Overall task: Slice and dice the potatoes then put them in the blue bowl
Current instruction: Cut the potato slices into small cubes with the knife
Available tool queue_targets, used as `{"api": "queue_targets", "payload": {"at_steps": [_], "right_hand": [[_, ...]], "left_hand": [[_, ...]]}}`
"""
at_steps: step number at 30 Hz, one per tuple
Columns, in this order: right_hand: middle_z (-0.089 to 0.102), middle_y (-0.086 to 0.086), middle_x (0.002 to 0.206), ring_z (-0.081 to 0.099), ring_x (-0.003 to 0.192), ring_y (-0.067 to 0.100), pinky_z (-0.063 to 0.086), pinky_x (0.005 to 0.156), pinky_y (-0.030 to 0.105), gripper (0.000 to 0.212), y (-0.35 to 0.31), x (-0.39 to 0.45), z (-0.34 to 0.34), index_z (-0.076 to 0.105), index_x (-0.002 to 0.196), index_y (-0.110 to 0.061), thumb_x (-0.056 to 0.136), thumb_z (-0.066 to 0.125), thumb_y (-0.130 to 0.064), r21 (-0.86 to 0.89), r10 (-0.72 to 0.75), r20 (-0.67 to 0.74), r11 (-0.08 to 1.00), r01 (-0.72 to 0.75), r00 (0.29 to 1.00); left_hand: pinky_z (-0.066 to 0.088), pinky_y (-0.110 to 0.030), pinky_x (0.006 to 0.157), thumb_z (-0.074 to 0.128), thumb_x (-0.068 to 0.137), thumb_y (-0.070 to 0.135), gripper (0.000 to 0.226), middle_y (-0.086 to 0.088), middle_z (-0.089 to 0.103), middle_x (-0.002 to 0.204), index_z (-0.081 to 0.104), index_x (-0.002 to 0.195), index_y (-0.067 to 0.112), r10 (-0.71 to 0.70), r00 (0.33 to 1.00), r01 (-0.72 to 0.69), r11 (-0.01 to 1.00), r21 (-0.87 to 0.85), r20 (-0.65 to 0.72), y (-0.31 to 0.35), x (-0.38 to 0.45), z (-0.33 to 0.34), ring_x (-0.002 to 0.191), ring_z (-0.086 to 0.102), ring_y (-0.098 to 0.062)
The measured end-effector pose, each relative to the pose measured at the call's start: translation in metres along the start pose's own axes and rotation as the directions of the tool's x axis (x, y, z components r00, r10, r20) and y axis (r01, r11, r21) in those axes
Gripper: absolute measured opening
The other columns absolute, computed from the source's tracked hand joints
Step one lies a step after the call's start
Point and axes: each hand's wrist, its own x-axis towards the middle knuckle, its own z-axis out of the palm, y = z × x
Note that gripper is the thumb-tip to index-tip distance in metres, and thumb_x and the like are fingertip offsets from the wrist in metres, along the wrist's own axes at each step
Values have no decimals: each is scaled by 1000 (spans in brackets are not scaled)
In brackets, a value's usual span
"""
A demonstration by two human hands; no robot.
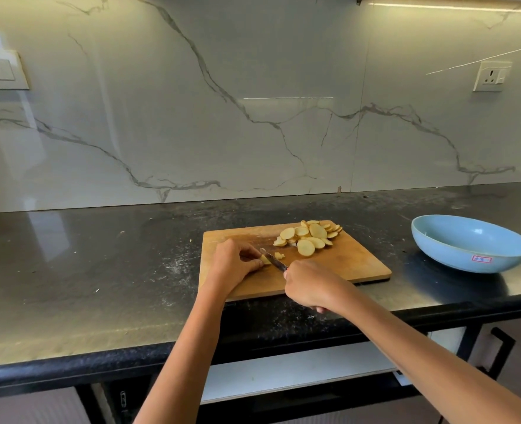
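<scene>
A wooden cutting board (pixel 344 264) lies on the dark counter. A pile of round potato slices (pixel 309 235) sits at its far right part. My left hand (pixel 233 264) pinches a small potato piece (pixel 264 259) against the board. My right hand (pixel 309 284) grips the handle of a knife (pixel 273 259), whose blade rests on that piece. A few small cut bits (pixel 279 255) lie just beyond the blade. The blue bowl (pixel 470 244) stands on the counter to the right of the board, with nothing visible inside.
The black stone counter (pixel 100 270) runs left and right, with its front edge near me. A marble backsplash rises behind it, with a wall socket (pixel 493 76) at the upper right and a switch plate (pixel 2 70) at the left. Drawers sit below the counter.
</scene>
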Motion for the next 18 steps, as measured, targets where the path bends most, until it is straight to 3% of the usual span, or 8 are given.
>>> {"api": "queue_targets", "payload": {"at_steps": [4,6,9,15,18], "right_hand": [[57,16,121,50,48,13,37,38,18,40,-1,1,2,46,131,3,94,34,-6,19,5,16,1000,-6,1000],[62,16,102,45,44,12,34,35,17,42,-1,0,2,42,134,3,94,33,-5,28,-9,33,1000,8,999],[51,9,69,39,42,10,31,35,17,43,-3,-1,-2,39,136,1,94,31,-6,50,4,90,999,-9,996],[40,2,66,30,45,6,25,32,14,47,-11,8,-13,25,143,-4,95,28,-6,134,50,228,988,-82,972],[41,3,65,31,44,7,26,34,15,41,-4,-1,-11,33,136,0,95,29,-6,109,47,225,991,-73,973]], "left_hand": [[48,-13,68,74,77,18,14,-1,71,89,74,90,12,0,1000,1,1000,15,-1,0,0,2,78,61,-8],[51,-19,72,75,76,18,14,-1,72,88,74,88,12,-5,1000,5,1000,15,-9,0,0,2,78,62,-9],[52,-23,74,75,76,18,13,-1,72,86,75,87,12,-5,1000,5,1000,10,-13,0,1,4,78,62,-10],[51,-22,72,77,74,16,10,-1,72,83,75,83,11,-22,1000,22,1000,-1,-18,-1,3,5,75,63,-9],[47,-16,67,77,74,17,9,1,72,83,75,81,13,-30,999,30,999,-13,-23,-1,2,5,74,62,-7]]}}
